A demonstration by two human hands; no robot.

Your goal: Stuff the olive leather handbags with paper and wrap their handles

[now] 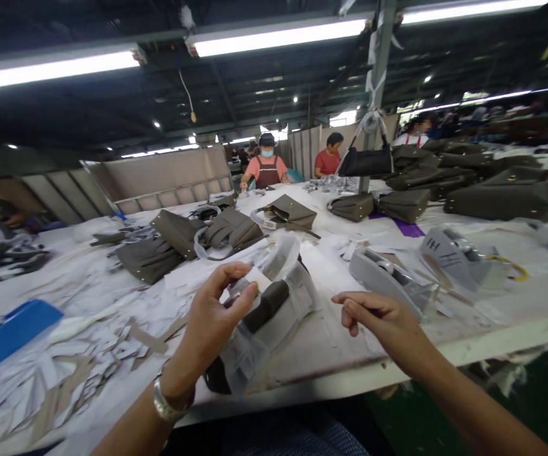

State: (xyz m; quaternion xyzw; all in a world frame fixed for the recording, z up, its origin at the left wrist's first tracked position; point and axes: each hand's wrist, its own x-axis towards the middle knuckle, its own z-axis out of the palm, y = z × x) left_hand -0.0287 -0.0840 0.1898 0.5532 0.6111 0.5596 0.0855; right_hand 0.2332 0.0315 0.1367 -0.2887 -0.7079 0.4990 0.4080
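Observation:
My left hand (216, 316) pinches the top of a dark handbag wrapped in clear plastic (268, 316) that stands at the near edge of the white worktable (492, 342); thumb and fingers are closed on the plastic near a small white tag. My right hand (378, 316) hovers to the right of the bag, fingers curled together, and I cannot make out anything in it. A grey tape dispenser (388, 278) lies just beyond that hand.
Several olive-grey handbags (226, 231) lie across the table, more stacked at the right (502, 196). Paper scraps (78, 373) and a blue tray (7, 332) lie at the left. A second dispenser (464, 259) sits at the right. Two people (267, 168) work at the far end.

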